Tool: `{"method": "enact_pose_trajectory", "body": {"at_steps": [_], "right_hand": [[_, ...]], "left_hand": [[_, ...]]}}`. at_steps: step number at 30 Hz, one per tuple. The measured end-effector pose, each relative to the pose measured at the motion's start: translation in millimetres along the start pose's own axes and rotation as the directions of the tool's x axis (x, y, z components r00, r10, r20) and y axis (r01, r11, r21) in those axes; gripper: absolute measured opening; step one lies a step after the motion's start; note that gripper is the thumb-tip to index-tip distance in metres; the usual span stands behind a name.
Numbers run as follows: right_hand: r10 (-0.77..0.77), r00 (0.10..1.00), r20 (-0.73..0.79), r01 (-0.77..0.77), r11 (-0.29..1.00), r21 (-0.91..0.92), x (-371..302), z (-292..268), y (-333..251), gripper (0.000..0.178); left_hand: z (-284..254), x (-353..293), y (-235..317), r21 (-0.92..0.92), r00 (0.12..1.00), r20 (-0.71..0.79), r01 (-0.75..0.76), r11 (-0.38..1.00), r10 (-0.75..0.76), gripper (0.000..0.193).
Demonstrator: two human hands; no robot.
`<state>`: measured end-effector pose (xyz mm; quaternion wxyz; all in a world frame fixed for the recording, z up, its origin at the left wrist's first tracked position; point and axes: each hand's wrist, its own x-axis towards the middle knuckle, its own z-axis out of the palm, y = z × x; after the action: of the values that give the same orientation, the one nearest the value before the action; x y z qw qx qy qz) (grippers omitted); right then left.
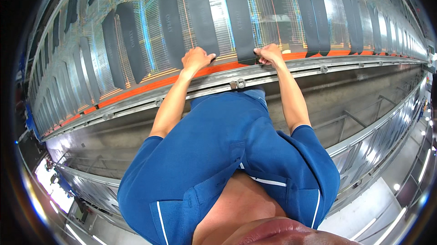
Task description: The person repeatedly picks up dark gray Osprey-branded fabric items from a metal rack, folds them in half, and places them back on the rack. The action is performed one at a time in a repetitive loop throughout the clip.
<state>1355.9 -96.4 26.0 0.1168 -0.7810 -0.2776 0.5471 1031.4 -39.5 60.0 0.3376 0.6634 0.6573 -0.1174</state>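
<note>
Dark grey fabric-like strips lie in pairs on a long table (277, 22) marked with fine coloured lines. My left hand (196, 59) is closed at the lower end of one strip (200, 8), its thumb pointing right along the edge. To its right, my right hand (269, 55) pinches the lower right corner of another strip (238, 17). That strip's near end reaches over an orange band (223, 66) along the table's front. Faint lettering shows on several strips. My fingertips are partly hidden by my own hands.
A metal rail (300, 68) with small round fittings runs along the near edge, close to my body. More strips, such as one (170, 26) to the left, line the table both ways. Behind me stands another long metal-framed table (364, 142) across an aisle.
</note>
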Motion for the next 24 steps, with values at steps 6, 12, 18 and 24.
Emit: {"method": "enact_pose_trajectory", "body": {"at_steps": [6, 12, 18, 24], "right_hand": [[-0.004, 0.982, 0.189, -0.038, 0.975, 0.218, 23, 1, 18, 0.027], [0.000, 0.883, 0.470, -0.237, 0.863, 0.446, 44, -2, -9, 0.030], [0.035, 0.727, 0.685, -0.513, 0.691, 0.509, 72, -8, -20, 0.022], [0.201, 0.664, 0.720, -0.550, 0.784, 0.288, 60, -21, -23, 0.040]], "left_hand": [[70, 19, 46, -0.468, 0.993, 0.108, 0.094, 0.879, -0.049, 0.052], [79, 6, 107, -0.655, 0.890, 0.274, 0.449, 0.608, -0.363, 0.070], [81, 12, 129, -0.814, 0.838, 0.466, 0.532, 0.234, -0.283, 0.052], [85, 27, 128, -0.845, 0.794, 0.523, 0.531, -0.065, -0.309, 0.028]]}}
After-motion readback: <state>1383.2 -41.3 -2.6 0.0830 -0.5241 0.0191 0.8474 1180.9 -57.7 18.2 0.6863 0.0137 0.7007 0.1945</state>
